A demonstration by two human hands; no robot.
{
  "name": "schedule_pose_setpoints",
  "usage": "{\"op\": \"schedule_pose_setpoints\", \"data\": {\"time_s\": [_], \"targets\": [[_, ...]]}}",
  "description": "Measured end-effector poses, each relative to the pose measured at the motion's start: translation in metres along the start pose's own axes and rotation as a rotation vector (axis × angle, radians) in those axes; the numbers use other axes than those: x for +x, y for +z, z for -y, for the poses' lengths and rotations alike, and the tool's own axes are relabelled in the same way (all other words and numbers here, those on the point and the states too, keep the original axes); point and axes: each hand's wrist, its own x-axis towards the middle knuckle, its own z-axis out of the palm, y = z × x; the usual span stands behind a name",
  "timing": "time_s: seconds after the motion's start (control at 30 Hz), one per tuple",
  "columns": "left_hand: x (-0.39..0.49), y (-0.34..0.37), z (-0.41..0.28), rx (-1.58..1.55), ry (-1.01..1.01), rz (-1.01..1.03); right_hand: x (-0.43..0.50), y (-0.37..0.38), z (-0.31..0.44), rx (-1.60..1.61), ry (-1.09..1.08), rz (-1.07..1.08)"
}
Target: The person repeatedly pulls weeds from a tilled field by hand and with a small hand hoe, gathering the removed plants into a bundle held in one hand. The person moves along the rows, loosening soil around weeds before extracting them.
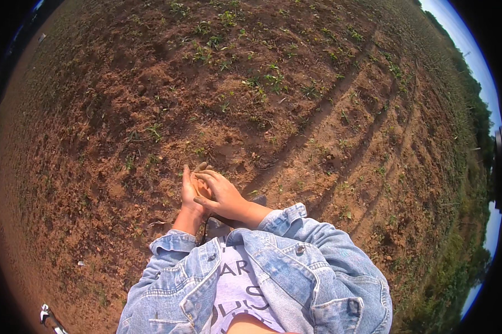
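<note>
My left hand is cupped with its palm turned up, in front of my body. My right hand lies partly across that palm, its fingertips touching the left fingers and its thumb apart. Dark soil stains the fingertips. Between the hands the palm is partly covered, and I cannot tell whether anything small lies there. Both hands are above loose reddish-brown soil. The cuffs of a light blue denim jacket are turned back at my wrists.
Tips of my shoes show below my forearms. Small green weeds are scattered over the uneven ground. Long shadowed furrows run to the upper right. A black-and-white object shows at lower left; trees edge the field.
</note>
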Motion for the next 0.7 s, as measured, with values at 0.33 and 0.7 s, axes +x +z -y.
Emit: {"op": "schedule_pose_setpoints", "data": {"time_s": [0.33,0.7], "targets": [[-0.091,-0.078,-0.045,-0.401,0.310,-0.009,-0.012,0.083,0.058,-0.068,-0.454,0.513],[-0.171,-0.208,0.067,0.146,0.491,-0.892,0.014,0.070,-0.096,-0.469,-0.252,0.838]]}}
